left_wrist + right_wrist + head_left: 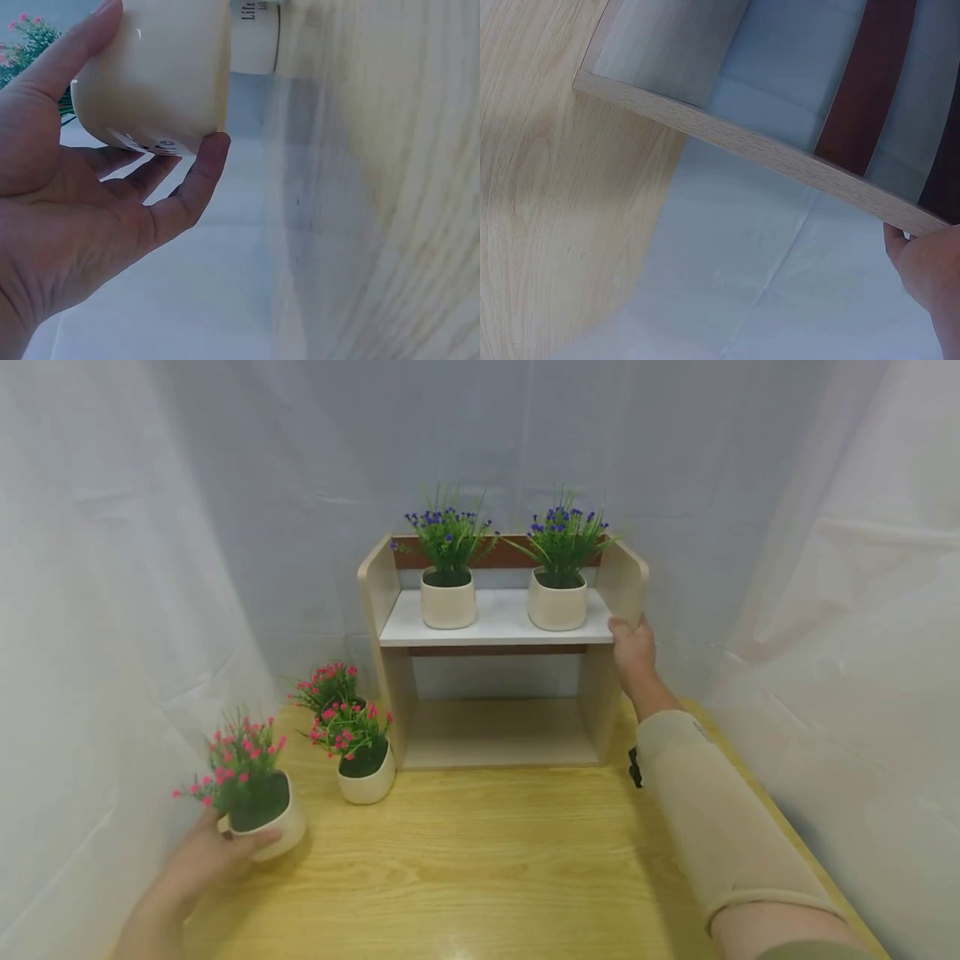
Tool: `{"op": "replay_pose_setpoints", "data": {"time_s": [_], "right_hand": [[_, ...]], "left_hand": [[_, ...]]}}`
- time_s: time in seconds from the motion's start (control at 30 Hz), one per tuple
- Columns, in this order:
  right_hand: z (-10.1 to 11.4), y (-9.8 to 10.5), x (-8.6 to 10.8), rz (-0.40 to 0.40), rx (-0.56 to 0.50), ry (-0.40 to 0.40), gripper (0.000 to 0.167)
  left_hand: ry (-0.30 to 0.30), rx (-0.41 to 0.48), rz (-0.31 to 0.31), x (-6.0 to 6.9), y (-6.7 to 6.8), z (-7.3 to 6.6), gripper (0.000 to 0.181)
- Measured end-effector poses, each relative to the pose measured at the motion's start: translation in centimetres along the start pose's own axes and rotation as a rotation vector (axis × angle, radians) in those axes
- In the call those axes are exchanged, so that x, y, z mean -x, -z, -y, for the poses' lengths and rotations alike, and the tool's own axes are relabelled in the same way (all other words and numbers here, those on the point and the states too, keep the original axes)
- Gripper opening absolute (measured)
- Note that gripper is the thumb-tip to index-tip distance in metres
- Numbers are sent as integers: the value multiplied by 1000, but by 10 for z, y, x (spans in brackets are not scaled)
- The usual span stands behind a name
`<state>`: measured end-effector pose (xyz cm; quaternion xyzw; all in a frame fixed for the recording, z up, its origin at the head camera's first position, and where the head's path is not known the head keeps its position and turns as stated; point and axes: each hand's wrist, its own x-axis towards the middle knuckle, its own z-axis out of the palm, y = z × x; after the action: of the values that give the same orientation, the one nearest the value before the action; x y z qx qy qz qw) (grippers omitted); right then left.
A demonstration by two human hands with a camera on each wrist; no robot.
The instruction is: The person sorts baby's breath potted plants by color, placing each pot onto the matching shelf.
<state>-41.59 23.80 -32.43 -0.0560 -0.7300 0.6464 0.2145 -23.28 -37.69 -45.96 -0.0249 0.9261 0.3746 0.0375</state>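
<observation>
My left hand [217, 856] grips a cream pot with pink flowers [276, 822] at the left of the table; in the left wrist view the thumb and fingers of the hand [97, 187] curl round the pot [161, 71]. My right hand [634, 652] holds the right side panel of a two-level shelf [628, 578]. In the right wrist view that hand [930, 266] is at the panel's edge [765, 154], its fingers partly hidden. Two cream pots with purple flowers [448, 606] [557, 606] stand on the white upper board.
Two more pink-flowered pots stand left of the shelf, the nearer pot [367, 781] partly covering the farther plant [330, 685]. A small black object [635, 767] lies by my right sleeve. White curtains [112, 568] surround the wooden table [450, 860].
</observation>
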Motion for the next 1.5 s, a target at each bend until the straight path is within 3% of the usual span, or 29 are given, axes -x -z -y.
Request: {"op": "replay_pose_setpoints", "data": {"time_s": [0.23,0.83,1.13,1.5], "right_hand": [[0,0,0,2,4,2,58],[-3,1,-3,12,8,2,59],[-3,1,-2,15,14,11,61],[-3,2,-1,35,19,10,63]], "left_hand": [[41,103,40,-1,4,-15,125],[-61,124,11,16,5,-73,123],[-109,111,-2,19,-4,-101,119],[-90,146,87,11,-22,-119,126]]}}
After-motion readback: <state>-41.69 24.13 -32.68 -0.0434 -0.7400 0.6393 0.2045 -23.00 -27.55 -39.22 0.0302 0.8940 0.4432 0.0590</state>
